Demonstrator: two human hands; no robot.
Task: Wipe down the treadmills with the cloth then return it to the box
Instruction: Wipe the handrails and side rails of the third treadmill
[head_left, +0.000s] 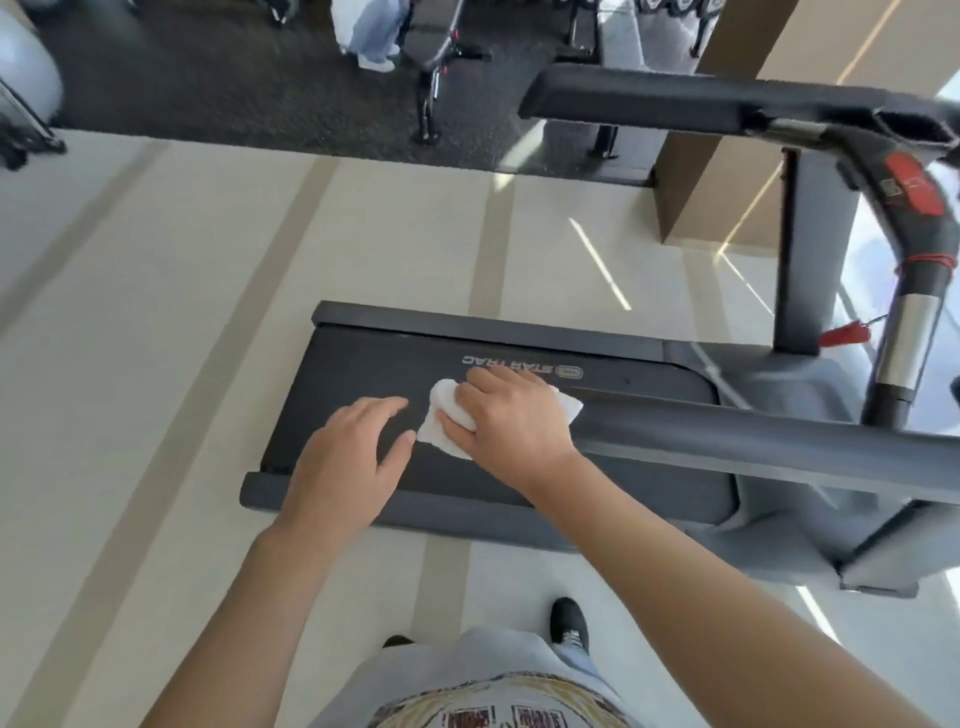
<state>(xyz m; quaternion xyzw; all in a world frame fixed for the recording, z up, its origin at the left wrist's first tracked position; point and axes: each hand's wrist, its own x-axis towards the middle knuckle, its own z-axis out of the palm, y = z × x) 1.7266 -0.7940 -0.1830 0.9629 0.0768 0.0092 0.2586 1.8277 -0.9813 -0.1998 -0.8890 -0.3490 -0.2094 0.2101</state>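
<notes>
While the right hand (511, 421) grips the white cloth (447, 415), the left hand (353, 452) hovers open.
A grey handrail (753, 441) crosses the Star Trac treadmill (363, 364) just beside them.

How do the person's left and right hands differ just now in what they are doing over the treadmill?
The right hand grips the white cloth, while the left hand holds nothing. The right hand's fingers are curled round the cloth; the left hand's fingers are spread and relaxed. The right hand lies nearer the belt's printed logo than the left. Both are palm down above the treadmill belt.
</notes>
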